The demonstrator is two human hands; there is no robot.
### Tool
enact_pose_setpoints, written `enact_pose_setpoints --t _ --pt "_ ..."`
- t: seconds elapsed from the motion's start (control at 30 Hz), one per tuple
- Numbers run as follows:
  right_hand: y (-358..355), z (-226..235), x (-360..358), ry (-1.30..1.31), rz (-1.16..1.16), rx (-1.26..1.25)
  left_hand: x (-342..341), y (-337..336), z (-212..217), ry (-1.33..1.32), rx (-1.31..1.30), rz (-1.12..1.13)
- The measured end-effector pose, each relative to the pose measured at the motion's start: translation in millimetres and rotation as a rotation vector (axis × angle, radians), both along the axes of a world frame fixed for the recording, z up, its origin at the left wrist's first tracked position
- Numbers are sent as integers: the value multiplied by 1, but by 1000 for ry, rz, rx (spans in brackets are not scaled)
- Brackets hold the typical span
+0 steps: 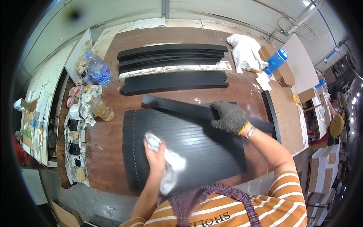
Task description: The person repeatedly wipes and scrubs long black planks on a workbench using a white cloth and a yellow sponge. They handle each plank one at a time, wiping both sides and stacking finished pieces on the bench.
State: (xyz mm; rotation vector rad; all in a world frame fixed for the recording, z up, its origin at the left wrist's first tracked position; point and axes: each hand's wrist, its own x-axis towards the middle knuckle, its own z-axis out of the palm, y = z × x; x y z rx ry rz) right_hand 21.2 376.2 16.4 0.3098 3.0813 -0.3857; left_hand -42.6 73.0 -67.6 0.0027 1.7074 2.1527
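My right hand (229, 116), in a dark knit glove with a yellow cuff, grips a long black strip (177, 107) from above. The strip lies slanted over a wide black slatted panel (189, 145), which has a row of small marks near its left edge. Bare, my left hand (155, 155) is closed around a crumpled white cloth (172, 162) that hangs down over the panel's near left part. Beyond the panel, several black strips (174, 83) lie stacked on the brown table (106, 147).
Along the left edge stand a large clear bottle (99, 70) and a jar of amber liquid (100, 108), near paint-stained pads (74, 148). At the far right are a white cloth heap (245, 53), a blue bottle (276, 61) and cardboard (285, 73). Another black strip (271, 113) lies at the right edge.
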Motion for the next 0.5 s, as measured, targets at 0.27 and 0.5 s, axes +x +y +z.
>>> enact_pose_setpoints --t 0.27,0.5 --pt "-72 -2 125 91 -147 -205 -5 69 50 1504 -631 -774" --pt "-121 20 197 162 -379 -298 -133 -15 60 349 -469 204"
